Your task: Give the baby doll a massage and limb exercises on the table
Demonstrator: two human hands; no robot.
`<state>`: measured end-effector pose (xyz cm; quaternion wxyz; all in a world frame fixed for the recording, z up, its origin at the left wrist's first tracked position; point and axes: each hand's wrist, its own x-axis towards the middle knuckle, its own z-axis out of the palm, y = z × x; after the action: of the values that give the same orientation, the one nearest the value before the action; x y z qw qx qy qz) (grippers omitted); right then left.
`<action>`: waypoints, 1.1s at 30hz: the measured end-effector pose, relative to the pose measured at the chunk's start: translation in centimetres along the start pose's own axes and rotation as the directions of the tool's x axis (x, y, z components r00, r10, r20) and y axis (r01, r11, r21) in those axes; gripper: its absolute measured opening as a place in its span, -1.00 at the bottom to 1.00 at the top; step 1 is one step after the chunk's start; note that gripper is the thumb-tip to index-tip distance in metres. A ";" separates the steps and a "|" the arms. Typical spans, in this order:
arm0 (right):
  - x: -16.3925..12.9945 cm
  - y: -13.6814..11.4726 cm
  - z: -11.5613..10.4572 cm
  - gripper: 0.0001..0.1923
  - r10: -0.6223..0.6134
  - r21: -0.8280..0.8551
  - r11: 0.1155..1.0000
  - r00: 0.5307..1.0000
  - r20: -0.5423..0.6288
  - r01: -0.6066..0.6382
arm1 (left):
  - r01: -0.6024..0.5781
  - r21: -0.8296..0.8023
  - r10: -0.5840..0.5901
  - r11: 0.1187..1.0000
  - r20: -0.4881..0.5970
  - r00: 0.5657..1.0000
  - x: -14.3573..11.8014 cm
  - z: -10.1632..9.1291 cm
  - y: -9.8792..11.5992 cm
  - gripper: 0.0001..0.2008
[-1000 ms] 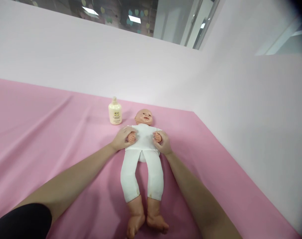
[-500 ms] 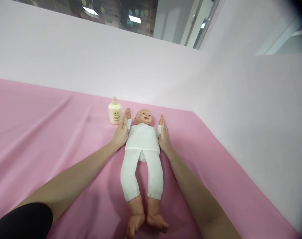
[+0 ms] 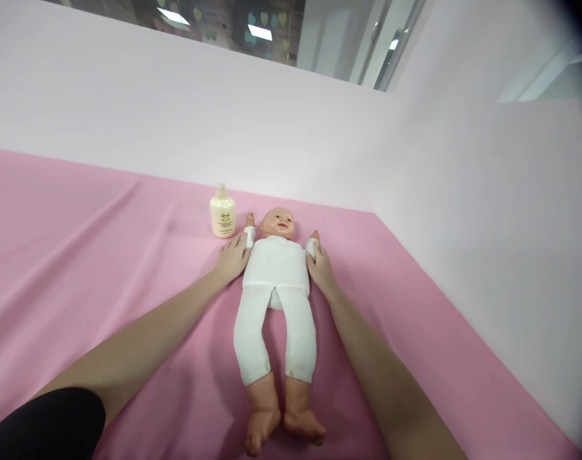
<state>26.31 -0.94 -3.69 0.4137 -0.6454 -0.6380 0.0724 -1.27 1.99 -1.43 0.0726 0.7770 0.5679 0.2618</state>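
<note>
A bald baby doll (image 3: 276, 265) in a white top and trousers lies face up on a pink sheet (image 3: 142, 268), its bare feet toward me. My left hand (image 3: 232, 258) is closed on the doll's arm at the left, over the white sleeve; the doll's hand shows beyond my fingers. On the other side, my right hand (image 3: 321, 265) grips the doll's other arm near its cuff, thumb toward the doll's body. Parts of both sleeves are hidden under my hands. A cream-coloured bottle (image 3: 222, 216) with a pump-like top stands upright just beyond my left hand.
A white wall (image 3: 176, 108) runs along the back and another white panel (image 3: 487, 211) along the right of the sheet. Above the back wall is a window (image 3: 271, 32) with ceiling lights visible in it. Creases cross the sheet at the left.
Both hands have slid slightly down the doll's arms toward me, and their fingers have turned over the sleeves. The doll's arms lean a little further outward. The bottle stays put.
</note>
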 end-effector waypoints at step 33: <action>-2.0 -3.0 -1.2 -0.29 -0.368 0.186 0.895 0.908 -0.202 0.405 | -0.475 -0.240 0.405 0.847 -0.288 0.868 -1.3 -1.6 1.5 -0.53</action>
<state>24.38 -3.66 -1.91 0.5401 -0.4584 -0.7058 0.0075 -1.07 0.04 0.12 0.0633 0.8314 0.3309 0.4420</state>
